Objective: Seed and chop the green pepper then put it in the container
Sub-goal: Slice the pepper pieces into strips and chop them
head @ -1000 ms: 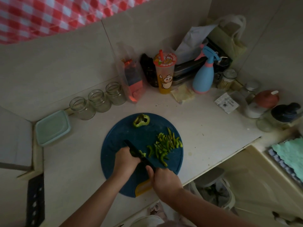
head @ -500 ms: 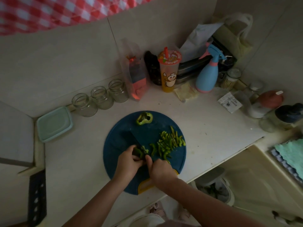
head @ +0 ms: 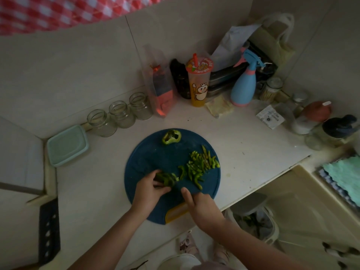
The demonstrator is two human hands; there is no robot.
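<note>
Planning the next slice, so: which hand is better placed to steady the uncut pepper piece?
Left. The left hand grips the pepper piece on the cutting board; the right hand sits beside it, index finger extended, nearer the cut strips.

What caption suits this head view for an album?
Left hand steadies a green pepper piece on the blue board; right hand alongside, cut strips piled nearby.

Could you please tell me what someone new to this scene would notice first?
Most likely the round blue cutting board in the middle of the view, with a bright pile of green pepper strips on its right side. Toward its near edge the left hand holds a pepper piece, and the right hand is close beside it. The red checked cloth in the top left corner also stands out.
</note>
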